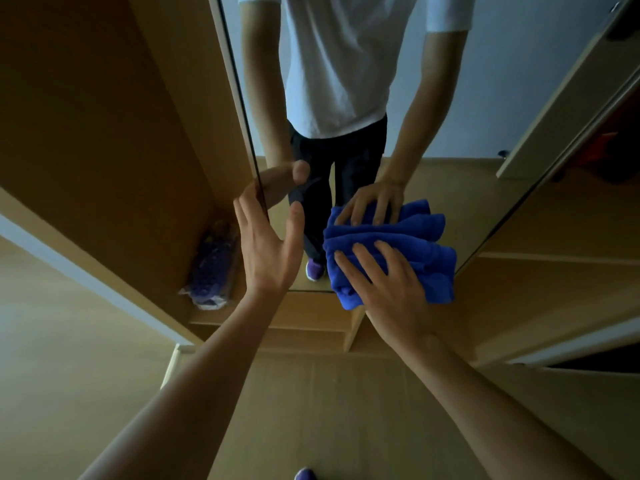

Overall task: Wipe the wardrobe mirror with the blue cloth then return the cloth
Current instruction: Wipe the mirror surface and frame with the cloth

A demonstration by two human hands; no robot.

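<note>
The wardrobe mirror is a tall door panel in front of me, showing my reflection. A bunched blue cloth lies flat against the lower part of the glass. My right hand presses on the cloth with its fingers spread and fairly straight. My left hand holds the mirror door's left edge, fingers behind the edge and thumb on the glass side. The cloth's reflection shows just above it, under the reflected hand.
An open wooden wardrobe compartment lies left of the mirror door, with a plastic-wrapped purple bundle on its bottom shelf. Wooden panels stand to the right. Pale wood floor lies below, with my purple shoe at the bottom edge.
</note>
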